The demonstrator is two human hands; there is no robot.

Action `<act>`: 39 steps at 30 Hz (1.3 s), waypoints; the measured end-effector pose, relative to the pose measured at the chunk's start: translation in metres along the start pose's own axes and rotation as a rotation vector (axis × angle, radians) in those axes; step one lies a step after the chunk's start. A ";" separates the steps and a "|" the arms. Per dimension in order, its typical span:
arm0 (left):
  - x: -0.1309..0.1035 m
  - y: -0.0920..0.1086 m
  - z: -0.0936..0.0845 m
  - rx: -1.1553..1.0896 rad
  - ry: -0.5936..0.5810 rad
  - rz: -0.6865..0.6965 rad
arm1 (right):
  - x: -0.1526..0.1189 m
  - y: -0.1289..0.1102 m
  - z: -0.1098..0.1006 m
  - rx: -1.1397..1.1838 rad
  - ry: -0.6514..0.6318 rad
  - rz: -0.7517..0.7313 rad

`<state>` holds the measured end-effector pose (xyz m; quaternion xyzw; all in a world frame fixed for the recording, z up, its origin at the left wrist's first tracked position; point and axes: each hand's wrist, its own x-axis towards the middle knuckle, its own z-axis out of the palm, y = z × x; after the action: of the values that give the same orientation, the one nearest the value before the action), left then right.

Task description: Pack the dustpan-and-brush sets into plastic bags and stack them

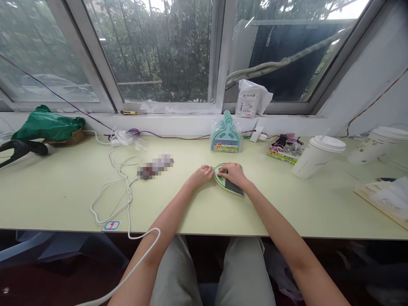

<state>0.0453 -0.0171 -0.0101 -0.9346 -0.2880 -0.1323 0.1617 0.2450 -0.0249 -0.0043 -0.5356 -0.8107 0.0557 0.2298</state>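
A small green dustpan-and-brush set (221,180) with dark bristles lies on the pale yellow-green table (76,182), between my hands. My left hand (203,174) is closed around the narrow handle end at its left. From the right, my right hand (232,174) pinches the green brush near its middle, with the fingers bent over it and part of the bristles hidden below the hand. Behind, several similar sets in clear wrap (226,138) stand upright against the wall.
White cups with lids (318,156) and a flat packet (283,154) are at the right. A tangled white cable (129,193) and a blurred object (155,166) lie left. A green bag (47,123) sits at the far left, a wrapped box (249,102) on the sill.
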 end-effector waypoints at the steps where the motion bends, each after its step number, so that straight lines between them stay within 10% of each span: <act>1: 0.001 0.000 0.001 -0.047 -0.011 -0.024 | 0.000 -0.002 0.000 -0.017 -0.009 0.000; 6: -0.002 -0.001 0.000 -0.282 -0.007 -0.136 | -0.002 -0.011 -0.001 -0.056 -0.016 0.038; 12: 0.002 0.008 -0.009 -0.801 0.398 -0.662 | 0.006 -0.021 -0.002 0.053 0.214 0.252; 17: 0.007 0.013 -0.008 -1.597 0.139 -0.778 | 0.020 -0.029 0.005 0.292 0.362 0.243; 20: 0.001 0.002 -0.004 -1.692 0.237 -0.901 | 0.033 -0.001 0.002 0.361 0.451 0.254; 24: -0.006 -0.029 0.005 -1.702 0.471 -1.132 | 0.039 0.084 -0.027 0.160 0.717 0.673; 30: -0.008 -0.054 0.014 -1.703 0.548 -1.145 | 0.019 0.169 -0.049 -0.084 0.530 0.952; 39: -0.003 -0.058 0.026 -1.653 0.559 -1.167 | -0.008 0.163 -0.038 -0.172 0.148 0.675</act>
<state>0.0132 0.0372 -0.0217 -0.4063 -0.4663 -0.5561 -0.5552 0.4016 0.0308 -0.0277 -0.7932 -0.5709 0.0212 0.2106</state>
